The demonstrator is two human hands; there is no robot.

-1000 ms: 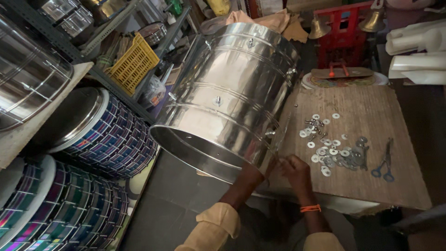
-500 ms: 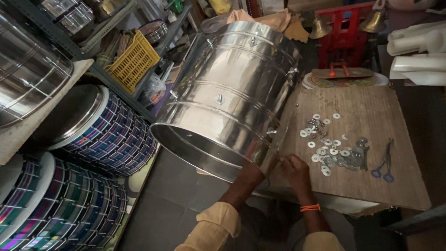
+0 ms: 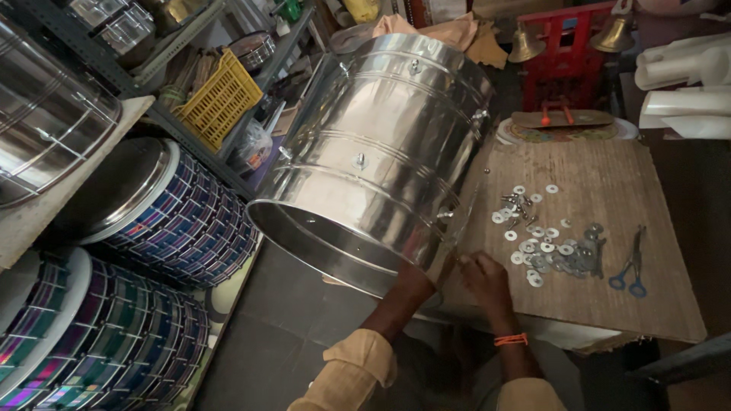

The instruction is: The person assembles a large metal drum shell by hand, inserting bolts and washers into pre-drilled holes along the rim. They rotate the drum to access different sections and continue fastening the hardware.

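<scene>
**Drum held tilted at the bench edge**

Since the earlier frames almost nothing had moved: the drum (image 3: 381, 152) kept the same tilt and both hands stayed at its near rim.

The steel drum lay on its side, its open mouth turned near and left, its far end toward the shelves. The left hand (image 3: 411, 278) went up under the rim and was mostly hidden by it, so I could not tell how its fingers were set. The right hand (image 3: 481, 275) was just right of the rim, fingers curled narrow near a thin metal strip (image 3: 464, 221) at the drum wall; whether they pinched it was not clear.

On the cardboard (image 3: 632, 198) to the right lay washers (image 3: 544, 247) and scissors (image 3: 629, 270).

The drum seemed to rest partly on the bench edge. If the left hand slipped, it could roll left toward the coloured drums (image 3: 175, 213), or its thin rim could cut the fingers. A push to the right could scatter the washers.

The person's body was cut off below.
</scene>
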